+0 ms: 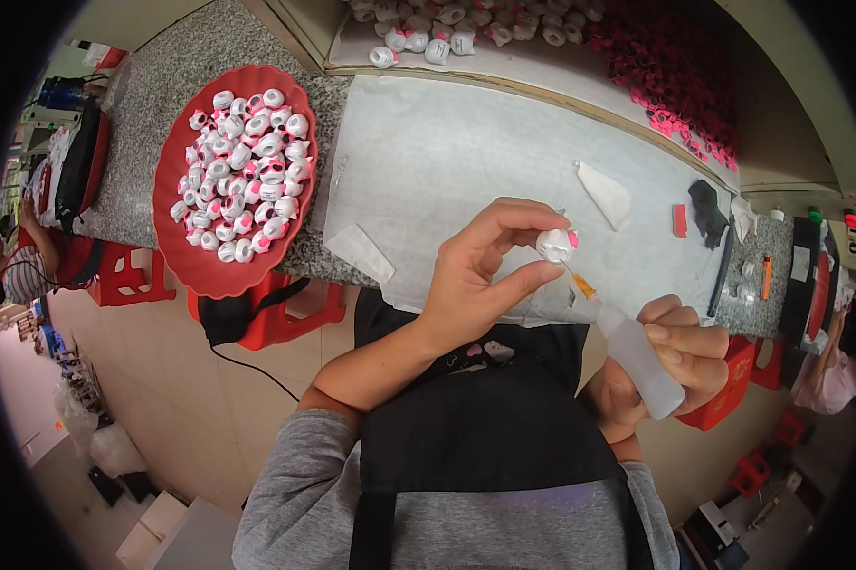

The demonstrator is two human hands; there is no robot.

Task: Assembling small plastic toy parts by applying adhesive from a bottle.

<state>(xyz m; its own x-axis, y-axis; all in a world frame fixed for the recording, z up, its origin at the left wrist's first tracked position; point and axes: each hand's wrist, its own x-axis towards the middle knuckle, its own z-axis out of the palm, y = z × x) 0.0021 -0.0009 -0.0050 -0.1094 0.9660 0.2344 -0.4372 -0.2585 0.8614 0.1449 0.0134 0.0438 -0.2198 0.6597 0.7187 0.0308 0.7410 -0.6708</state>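
Between the thumb and fingers of my left hand (485, 271) is a small white figurine head (555, 246) with a pink part on its side. My right hand (670, 356) grips a translucent squeeze bottle (637, 359) fitted with an orange-based needle tip (584, 286). The needle points up at the underside of the head; whether it touches cannot be made out. Both hands are above the near edge of the white-covered worktop (447, 142). To the left, a red scalloped tray (224, 275) is heaped with similar white and pink heads (247, 161).
More white heads (437, 47) and a pile of small pink parts (670, 85) lie on a shelf at the back. Folded white papers (604, 195), a red block (680, 220) and a black cloth (706, 214) rest on the right. Red stools (295, 313) stand below; other people are at both sides.
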